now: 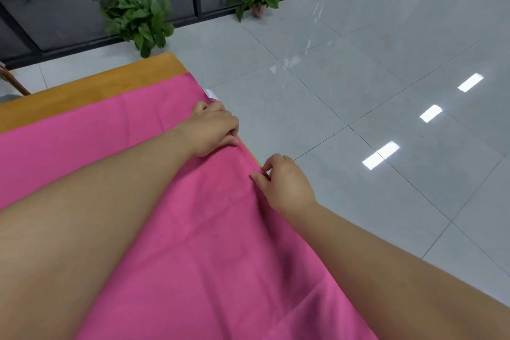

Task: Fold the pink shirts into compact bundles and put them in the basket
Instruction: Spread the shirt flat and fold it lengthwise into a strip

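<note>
The pink shirt (154,201) lay spread flat over the counter (91,88), covering most of it and reaching the right edge, where a thin strip of orange top showed. Both hands worked that edge. The left hand (212,127) had its fingers curled down over the hem, holding the cloth at the rim. The right hand (284,182) sat just nearer along the same edge, thumb and forefinger pinching a bit of the hem, the other fingers loosely bent. So each grip was closed on the shirt.

No basket was in sight from where I stood, so I judged the folding had barely begun.

The risk, as I saw it, was the edge itself. The cloth looked thin and slippery, and the hem lay right at the drop to the tiled floor (358,91). If either pinch slipped or caught only one layer, the fold would likely go crooked, or the side could slide off and drag the rest with it.

Something small and white (211,94) peeked out just beyond the left hand; I could not tell what it was. Two potted plants (138,19) stood well apart by the glass wall, clear of the work. Nothing blocked the hands.
</note>
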Motion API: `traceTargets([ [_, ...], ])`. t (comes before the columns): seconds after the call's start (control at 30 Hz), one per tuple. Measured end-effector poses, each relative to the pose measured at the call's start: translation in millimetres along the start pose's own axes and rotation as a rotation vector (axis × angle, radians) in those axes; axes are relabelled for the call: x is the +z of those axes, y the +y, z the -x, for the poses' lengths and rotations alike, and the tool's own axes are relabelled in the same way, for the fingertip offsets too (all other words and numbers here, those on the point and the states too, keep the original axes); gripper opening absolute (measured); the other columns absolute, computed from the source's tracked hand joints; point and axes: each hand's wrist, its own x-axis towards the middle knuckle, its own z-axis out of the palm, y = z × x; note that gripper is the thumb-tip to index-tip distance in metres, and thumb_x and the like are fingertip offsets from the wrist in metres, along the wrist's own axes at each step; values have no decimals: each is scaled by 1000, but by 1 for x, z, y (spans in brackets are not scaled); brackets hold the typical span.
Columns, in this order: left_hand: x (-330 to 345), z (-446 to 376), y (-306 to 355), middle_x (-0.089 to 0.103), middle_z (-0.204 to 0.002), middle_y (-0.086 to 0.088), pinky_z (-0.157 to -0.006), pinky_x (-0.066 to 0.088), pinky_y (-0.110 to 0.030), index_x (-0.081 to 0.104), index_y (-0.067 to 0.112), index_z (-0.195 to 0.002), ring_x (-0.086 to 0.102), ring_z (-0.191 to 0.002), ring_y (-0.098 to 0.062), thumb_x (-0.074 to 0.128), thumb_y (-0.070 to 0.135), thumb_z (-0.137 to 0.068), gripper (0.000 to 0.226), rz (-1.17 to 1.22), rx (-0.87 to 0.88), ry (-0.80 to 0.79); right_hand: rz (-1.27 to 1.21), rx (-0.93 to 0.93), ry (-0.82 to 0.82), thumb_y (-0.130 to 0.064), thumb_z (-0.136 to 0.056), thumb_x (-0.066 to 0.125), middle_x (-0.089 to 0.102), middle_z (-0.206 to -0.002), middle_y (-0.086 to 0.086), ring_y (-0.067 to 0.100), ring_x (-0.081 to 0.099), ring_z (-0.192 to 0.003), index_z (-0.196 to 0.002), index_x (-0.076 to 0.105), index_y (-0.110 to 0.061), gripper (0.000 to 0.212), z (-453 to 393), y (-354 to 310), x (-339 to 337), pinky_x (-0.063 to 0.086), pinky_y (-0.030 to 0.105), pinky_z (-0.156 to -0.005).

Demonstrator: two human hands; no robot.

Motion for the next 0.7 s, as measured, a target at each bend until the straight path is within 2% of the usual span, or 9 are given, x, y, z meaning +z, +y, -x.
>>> traceTargets([
  [0.2,1,-6,-1,55,-96,10,-98,20,-36,42,23,-87,39,-112,-14,47,43,-95,22,-7,16,23,97,-8,-89,-30,-101,40,54,-114,11,30,55,-99,-111,49,-6,27,-13,-5,3,39,33,-74],
  [0.3,6,-9,-3,50,-89,12,-99,19,-37,42,22,-87,40,-110,-15,48,46,-94,26,-37,10,40,249,-51,-33,-15,-99,40,50,-113,11,29,53,-98,-111,44,-6,15,-14,-12,6,32,30,-68],
  [0.37,8,-11,-6,47,-86,13,-98,19,-38,41,22,-86,39,-109,-16,50,50,-91,29,-35,-1,75,280,-254,156,-3,-87,52,51,-104,10,29,51,-90,-102,50,-7,16,-17,-19,12,38,33,-66],
  [0.43,7,-12,-11,46,-86,11,-97,20,-39,41,23,-86,39,-107,-17,51,53,-89,32,-37,-12,101,188,-435,192,-16,-83,56,56,-97,10,31,54,-87,-95,59,-7,15,-23,-22,21,49,41,-69],
  [0.47,7,-14,-14,46,-86,10,-97,20,-39,40,22,-86,38,-106,-17,51,54,-88,33,-43,-19,110,162,-487,149,-27,-86,48,59,-105,10,31,55,-97,-101,61,-7,28,-26,-22,25,50,44,-80],
  [0.5,8,-16,-18,46,-87,9,-96,21,-39,40,22,-86,37,-106,-17,51,55,-87,35,-44,-25,118,158,-512,66,-36,-88,39,58,-119,9,30,52,-113,-113,61,-7,44,-28,-21,30,45,45,-96],
  [0.57,9,-21,-26,47,-86,7,-95,22,-39,41,21,-85,37,-103,-18,51,58,-85,38,-37,-34,140,191,-504,-32,-47,-89,24,38,-149,7,22,26,-142,-141,41,-9,67,-26,-18,35,12,35,-118],
  [0.63,10,-29,-35,47,-85,7,-92,22,-38,42,21,-82,37,-102,-17,50,62,-81,42,-40,-49,163,246,-515,-33,-51,-88,14,15,-159,1,13,3,-147,-151,19,-12,74,-26,-14,37,-11,26,-114],
  [0.7,9,-38,-46,49,-84,8,-89,21,-38,44,21,-80,38,-102,-17,49,64,-80,43,-50,-65,186,260,-517,-35,-52,-88,13,7,-160,-2,9,-6,-146,-152,11,-15,74,-25,-15,38,-16,25,-111],
])
